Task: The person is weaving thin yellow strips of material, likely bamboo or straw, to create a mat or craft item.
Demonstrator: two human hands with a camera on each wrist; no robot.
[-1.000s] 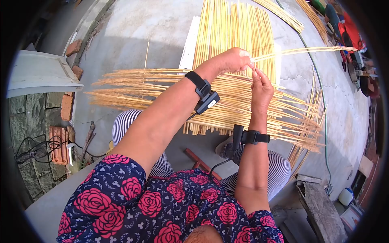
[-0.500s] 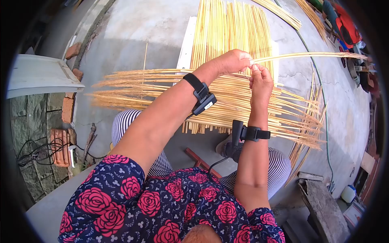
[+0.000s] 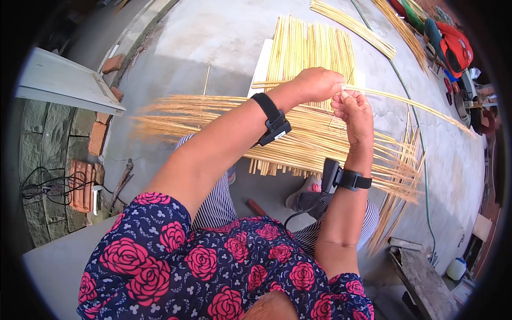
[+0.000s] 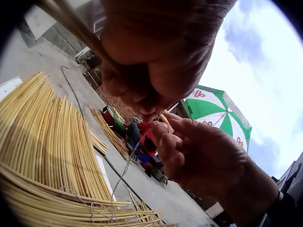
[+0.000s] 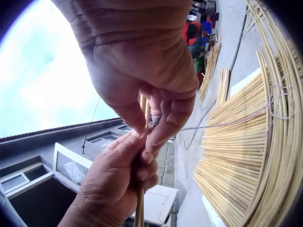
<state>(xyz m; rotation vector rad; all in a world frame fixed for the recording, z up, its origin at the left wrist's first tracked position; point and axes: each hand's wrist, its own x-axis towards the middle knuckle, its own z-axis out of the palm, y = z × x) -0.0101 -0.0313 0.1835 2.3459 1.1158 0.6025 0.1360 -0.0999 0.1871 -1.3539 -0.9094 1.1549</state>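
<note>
My left hand (image 3: 320,85) grips a few thin reed stalks (image 3: 416,101) above the mat. Their butt ends stick out to its left, and the feathery ends bend down to the right. Right beside it, my right hand (image 3: 354,114) has thumb and fingers pinched at the stalks, fingertips touching the left hand's. From the right fingers a thin string (image 4: 125,170) hangs down to the reeds below, where it lies in loose loops. In the right wrist view the string (image 5: 227,124) runs off sideways from the curled fingers, which partly hide the stalks.
A layer of crosswise plumed reeds (image 3: 298,133) lies in front of me, over lengthwise stalks (image 3: 314,48) on a white board (image 3: 261,66). Further bundles (image 3: 352,26) and a green hose (image 3: 410,85) are on the concrete. A weathered wooden plank (image 3: 421,277) stands at lower right.
The held stalks have shifted and tilted: their plumed ends now point lower right, and butt ends show left of the left hand. Both hands moved slightly right; the head view shifted too.
</note>
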